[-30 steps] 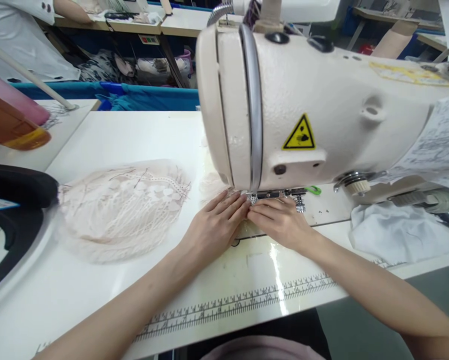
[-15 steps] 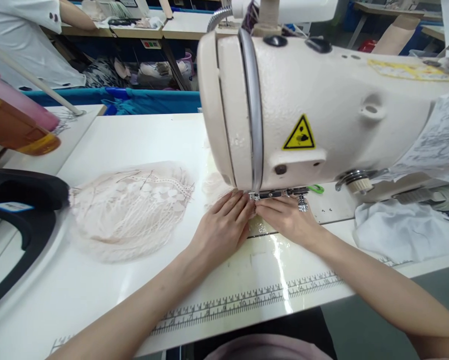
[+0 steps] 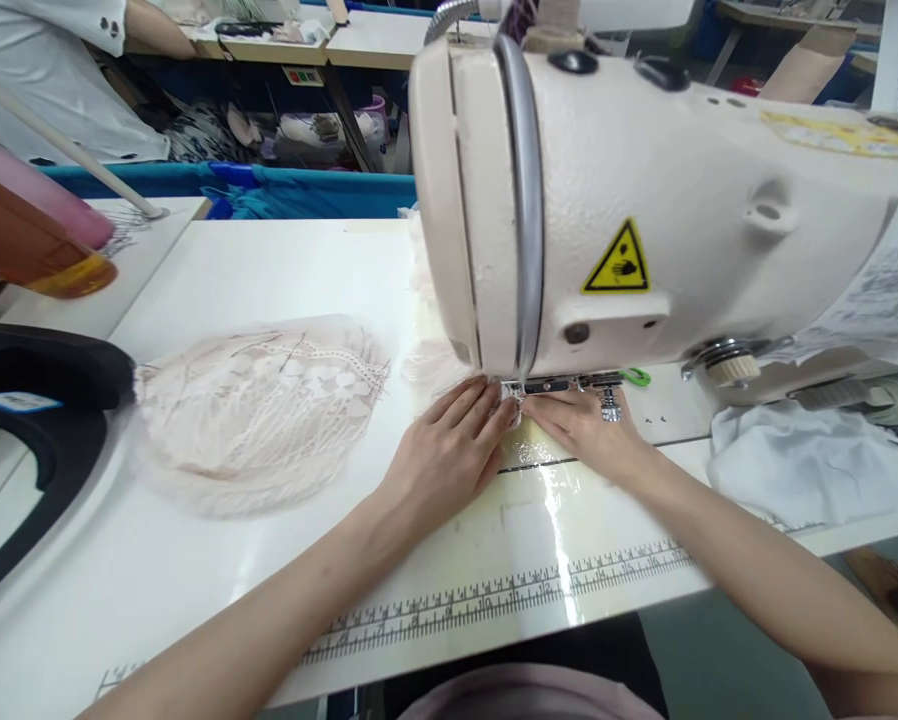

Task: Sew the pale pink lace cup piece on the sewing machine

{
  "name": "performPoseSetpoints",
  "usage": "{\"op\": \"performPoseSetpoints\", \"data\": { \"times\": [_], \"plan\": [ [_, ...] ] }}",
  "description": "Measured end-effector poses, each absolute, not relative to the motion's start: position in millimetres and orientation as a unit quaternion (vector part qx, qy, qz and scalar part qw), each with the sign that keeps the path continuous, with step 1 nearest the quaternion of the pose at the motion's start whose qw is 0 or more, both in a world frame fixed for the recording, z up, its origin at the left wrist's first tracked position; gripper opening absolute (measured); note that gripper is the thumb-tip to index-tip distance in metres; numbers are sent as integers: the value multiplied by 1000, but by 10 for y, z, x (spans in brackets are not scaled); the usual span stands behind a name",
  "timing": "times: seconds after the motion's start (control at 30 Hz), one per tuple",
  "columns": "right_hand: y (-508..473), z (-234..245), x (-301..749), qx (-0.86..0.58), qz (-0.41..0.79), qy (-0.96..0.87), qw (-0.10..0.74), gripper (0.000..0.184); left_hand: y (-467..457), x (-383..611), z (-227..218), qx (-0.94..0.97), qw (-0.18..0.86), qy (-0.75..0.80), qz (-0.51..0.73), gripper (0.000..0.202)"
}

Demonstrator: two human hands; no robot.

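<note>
A cream sewing machine (image 3: 644,200) fills the upper right of the head view. Under its head, at the presser foot (image 3: 515,392), both my hands lie flat on a small pale lace piece (image 3: 428,362). My left hand (image 3: 445,450) has its fingers stretched out and pressed on the lace, tips at the foot. My right hand (image 3: 584,430) lies beside it, fingers extended toward the foot and touching the left fingertips. The needle itself is hidden by the machine head.
A stack of pale lace pieces (image 3: 254,410) lies left of my hands on the white table (image 3: 194,560). A printed ruler (image 3: 494,600) runs along the front edge. White cloth (image 3: 794,460) sits at right. A black object (image 3: 36,420) and an orange-pink bottle (image 3: 29,240) are at left. Another person's sleeve (image 3: 51,60) shows top left.
Both hands have edged a little further in under the machine head, pushing the lace piece toward the presser foot. The view shifted slightly.
</note>
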State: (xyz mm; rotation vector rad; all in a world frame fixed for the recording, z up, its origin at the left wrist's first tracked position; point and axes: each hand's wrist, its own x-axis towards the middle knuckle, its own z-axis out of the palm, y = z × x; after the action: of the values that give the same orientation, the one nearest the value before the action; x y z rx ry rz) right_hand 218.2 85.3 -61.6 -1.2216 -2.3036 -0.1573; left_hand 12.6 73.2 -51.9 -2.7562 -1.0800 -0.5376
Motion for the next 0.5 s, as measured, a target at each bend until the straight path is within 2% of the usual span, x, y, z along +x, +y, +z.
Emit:
{"op": "performPoseSetpoints", "data": {
  "times": [0.27, 0.5],
  "plan": [
    [890, -501, 2151, -470, 19, -837, 278, 22, 740, 129, -524, -910, 77, -375, -160, 37],
    [895, -567, 2189, -429, -75, -851, 294, 17, 728, 136, -544, -907, 111, -370, -166, 36]
  ]
}}
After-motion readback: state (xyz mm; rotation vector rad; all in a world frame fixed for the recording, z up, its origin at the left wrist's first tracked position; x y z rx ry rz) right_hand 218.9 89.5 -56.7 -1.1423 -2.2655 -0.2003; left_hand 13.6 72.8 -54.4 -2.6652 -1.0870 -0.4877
